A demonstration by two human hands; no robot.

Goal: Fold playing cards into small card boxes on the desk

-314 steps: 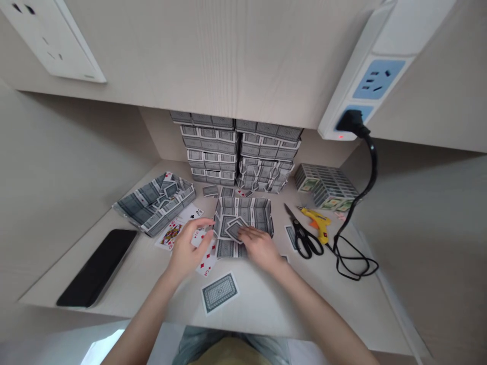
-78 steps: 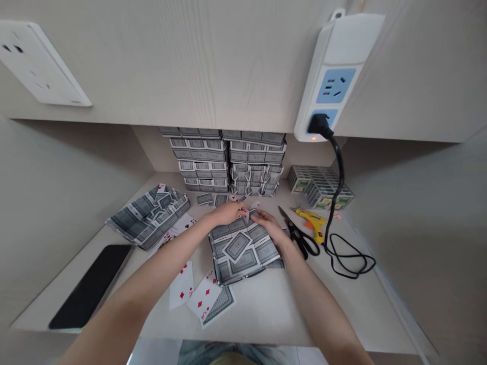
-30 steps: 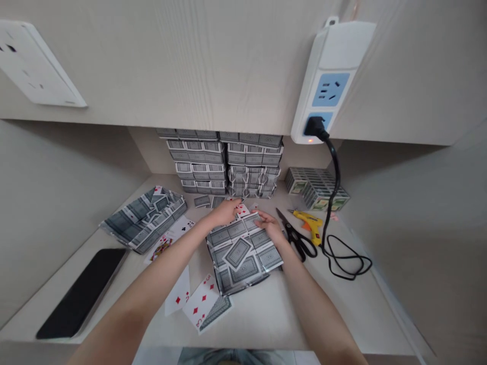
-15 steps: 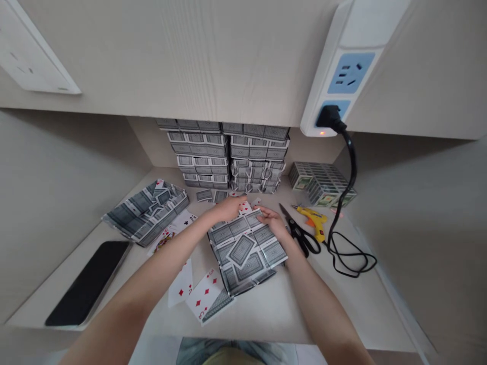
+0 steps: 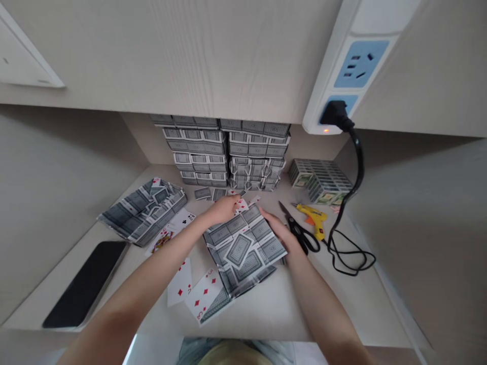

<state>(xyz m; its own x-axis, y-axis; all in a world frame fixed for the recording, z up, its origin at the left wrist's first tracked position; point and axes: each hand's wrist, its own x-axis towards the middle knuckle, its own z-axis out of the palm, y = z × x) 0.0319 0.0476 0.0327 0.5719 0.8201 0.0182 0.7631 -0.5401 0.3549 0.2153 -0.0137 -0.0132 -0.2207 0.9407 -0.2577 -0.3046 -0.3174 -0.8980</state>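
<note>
A box made of grey-backed playing cards (image 5: 262, 230) tilts in front of me, with a loose grey-backed card (image 5: 239, 250) lying on its surface. My right hand (image 5: 279, 228) grips the box's right edge, thumb near the far corner and fingers mostly hidden behind it. At the far edge my left hand (image 5: 224, 209) is closed on a playing card with red pips (image 5: 241, 205). Just beneath the near side of the box lie face-up cards, among them a three of diamonds (image 5: 205, 293).
A second open card box (image 5: 142, 213) and a black phone (image 5: 85, 284) lie left. Stacked card boxes (image 5: 201, 147) stand at the back. On the right are black scissors (image 5: 300, 233), a yellow glue gun (image 5: 314, 215) with its cord, and packed decks (image 5: 321, 180). A power strip (image 5: 342, 81) hangs above.
My right hand has shifted from the box's far edge to its right side, and the box has tilted slightly. My left hand stays at the far edge with the card.
</note>
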